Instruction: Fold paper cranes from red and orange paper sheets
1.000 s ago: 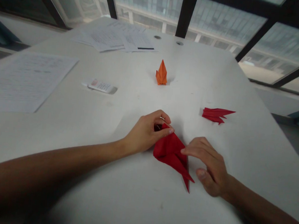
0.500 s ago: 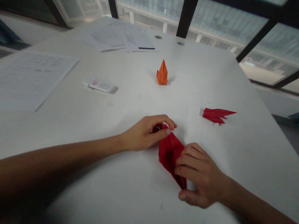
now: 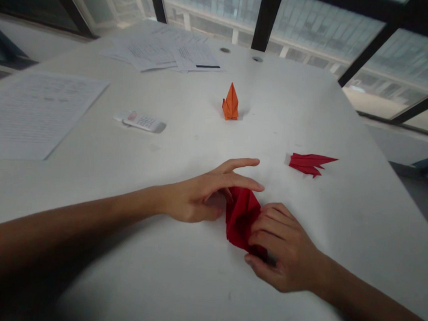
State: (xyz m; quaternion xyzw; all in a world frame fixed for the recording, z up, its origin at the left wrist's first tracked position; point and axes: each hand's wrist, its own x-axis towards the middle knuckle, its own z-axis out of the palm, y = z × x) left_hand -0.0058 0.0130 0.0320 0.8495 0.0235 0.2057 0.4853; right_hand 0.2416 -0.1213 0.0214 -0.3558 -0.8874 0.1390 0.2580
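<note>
A partly folded sheet of red origami paper (image 3: 239, 218) lies on the white table between my hands, its middle bulging and creased. My left hand (image 3: 212, 189) is at its upper left, with two fingers stretched out over the far edge and the thumb apart beside the left edge. On the right side, my right hand (image 3: 283, 246) has its fingers bent over the paper and the thumb at the near corner, gripping it. The paper's right part is hidden under those fingers.
An orange folded paper figure (image 3: 231, 103) stands beyond my hands. To the right lies a red folded paper figure (image 3: 311, 164). A white packet (image 3: 142, 121) and a printed sheet (image 3: 37, 114) are at left. More papers (image 3: 163, 49) lie near the windows.
My left hand has gone from pinching the paper's far tip to spread fingers over it. The paper looks shorter and more bulged. My right thumb has moved slightly left and up.
</note>
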